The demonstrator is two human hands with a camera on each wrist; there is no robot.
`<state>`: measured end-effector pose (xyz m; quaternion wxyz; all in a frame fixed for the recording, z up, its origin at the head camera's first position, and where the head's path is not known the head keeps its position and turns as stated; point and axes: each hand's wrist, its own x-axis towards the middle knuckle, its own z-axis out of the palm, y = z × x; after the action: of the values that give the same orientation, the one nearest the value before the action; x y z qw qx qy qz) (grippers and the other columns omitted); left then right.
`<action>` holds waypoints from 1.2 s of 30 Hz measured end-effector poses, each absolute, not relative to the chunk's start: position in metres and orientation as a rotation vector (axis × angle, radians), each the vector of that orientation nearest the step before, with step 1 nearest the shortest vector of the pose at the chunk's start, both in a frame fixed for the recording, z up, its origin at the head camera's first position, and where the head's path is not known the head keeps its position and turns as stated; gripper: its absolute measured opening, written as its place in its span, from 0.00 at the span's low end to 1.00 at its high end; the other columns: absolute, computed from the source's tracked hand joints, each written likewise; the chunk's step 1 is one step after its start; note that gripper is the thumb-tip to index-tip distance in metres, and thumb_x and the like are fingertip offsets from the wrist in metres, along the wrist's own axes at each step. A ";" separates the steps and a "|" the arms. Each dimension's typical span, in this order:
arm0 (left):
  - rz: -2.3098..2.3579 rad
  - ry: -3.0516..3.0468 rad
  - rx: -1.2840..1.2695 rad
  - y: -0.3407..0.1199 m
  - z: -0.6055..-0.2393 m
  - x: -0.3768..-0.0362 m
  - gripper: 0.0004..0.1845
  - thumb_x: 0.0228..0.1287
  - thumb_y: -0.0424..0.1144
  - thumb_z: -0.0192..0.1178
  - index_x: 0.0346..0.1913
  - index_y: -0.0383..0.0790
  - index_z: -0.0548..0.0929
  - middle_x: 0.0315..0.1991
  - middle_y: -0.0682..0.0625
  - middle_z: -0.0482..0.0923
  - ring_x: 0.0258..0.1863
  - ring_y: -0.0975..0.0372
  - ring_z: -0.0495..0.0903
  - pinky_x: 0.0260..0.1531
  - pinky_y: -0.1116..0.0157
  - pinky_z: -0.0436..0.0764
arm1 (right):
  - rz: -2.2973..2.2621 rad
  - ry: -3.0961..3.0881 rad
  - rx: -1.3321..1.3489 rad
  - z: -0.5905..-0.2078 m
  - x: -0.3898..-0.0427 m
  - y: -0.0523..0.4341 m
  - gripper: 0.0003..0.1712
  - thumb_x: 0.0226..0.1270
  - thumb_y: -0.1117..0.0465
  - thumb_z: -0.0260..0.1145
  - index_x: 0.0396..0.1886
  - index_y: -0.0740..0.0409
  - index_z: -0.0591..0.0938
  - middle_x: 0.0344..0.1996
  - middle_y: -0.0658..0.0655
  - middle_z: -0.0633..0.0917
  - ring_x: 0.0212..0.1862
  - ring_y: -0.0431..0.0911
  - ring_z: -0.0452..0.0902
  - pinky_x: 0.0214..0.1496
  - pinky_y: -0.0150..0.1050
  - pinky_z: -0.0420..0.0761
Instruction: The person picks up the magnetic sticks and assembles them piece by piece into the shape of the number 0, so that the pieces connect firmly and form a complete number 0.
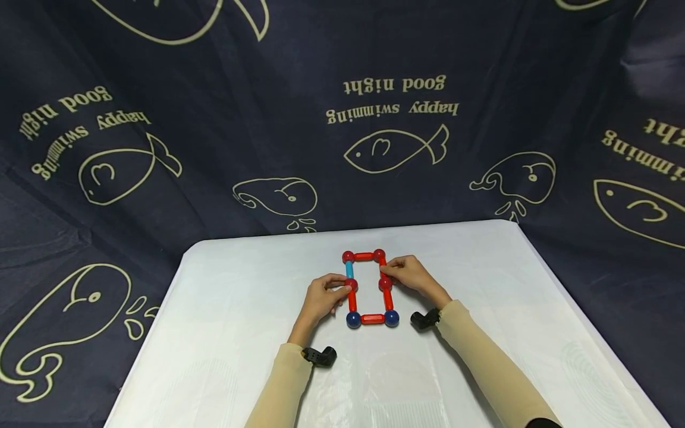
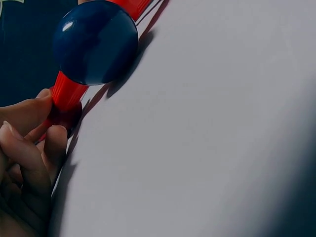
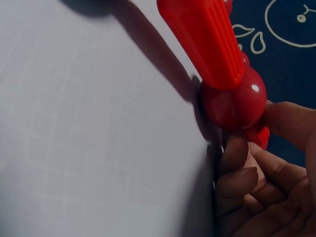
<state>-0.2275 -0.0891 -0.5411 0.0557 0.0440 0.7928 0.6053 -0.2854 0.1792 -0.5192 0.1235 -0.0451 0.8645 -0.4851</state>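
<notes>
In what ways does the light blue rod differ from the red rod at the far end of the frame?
The light blue rod is blue and runs along the left side, next to the left hand. The red rod is red, lies crosswise at the far end, and no hand touches it. Both connect two red balls and look similar in length.

Head view looks down at the frame (image 1: 368, 288); wrist views (very close) share it.
</notes>
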 end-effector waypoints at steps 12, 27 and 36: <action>1.845 2.407 0.157 -0.088 -0.544 -0.229 0.15 0.68 0.41 0.69 0.54 0.42 0.87 0.45 0.43 0.89 0.11 0.66 0.72 0.11 0.71 0.73 | -1.386 2.538 -0.149 -0.522 -0.287 0.179 0.20 0.72 0.49 0.69 0.48 0.62 0.88 0.33 0.52 0.87 0.33 0.42 0.77 0.36 0.33 0.78; 1.842 2.406 0.145 -0.088 -0.541 -0.228 0.14 0.68 0.40 0.70 0.54 0.42 0.87 0.46 0.43 0.89 0.12 0.66 0.73 0.11 0.71 0.73 | -1.413 2.527 -0.149 -0.524 -0.288 0.180 0.20 0.73 0.51 0.68 0.50 0.63 0.87 0.29 0.52 0.86 0.29 0.41 0.77 0.33 0.33 0.77; 1.836 2.410 0.165 -0.087 -0.541 -0.227 0.15 0.68 0.40 0.70 0.54 0.41 0.86 0.46 0.43 0.89 0.12 0.67 0.72 0.11 0.72 0.73 | -1.448 2.510 -0.122 -0.525 -0.286 0.180 0.18 0.73 0.53 0.67 0.50 0.63 0.88 0.33 0.53 0.88 0.31 0.41 0.78 0.34 0.33 0.78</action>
<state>-0.2274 -0.0874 -0.5410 0.0536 0.0544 0.7932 0.6041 -0.2864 0.1796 -0.5247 0.1203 -0.0418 0.8592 -0.4955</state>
